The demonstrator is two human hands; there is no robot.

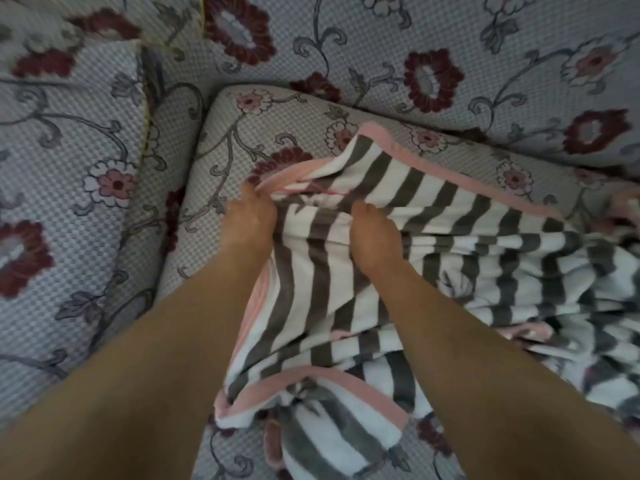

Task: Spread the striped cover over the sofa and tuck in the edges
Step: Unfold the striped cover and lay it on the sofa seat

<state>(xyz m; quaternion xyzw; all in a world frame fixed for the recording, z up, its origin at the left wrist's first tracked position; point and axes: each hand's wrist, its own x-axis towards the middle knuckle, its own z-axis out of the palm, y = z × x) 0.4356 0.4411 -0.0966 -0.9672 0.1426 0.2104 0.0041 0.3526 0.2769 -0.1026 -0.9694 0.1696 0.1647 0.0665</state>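
Both hands pinch the cover (398, 244), bunched on the sofa (242, 112) seat: left hand (247, 216) at its pink corner, right hand (374, 237) beside. Uneven pulling could leave folds trapped underneath.

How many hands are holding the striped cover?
2. The left hand pinches the pink edge of the striped cover; the right hand grips a fold beside it, further right.
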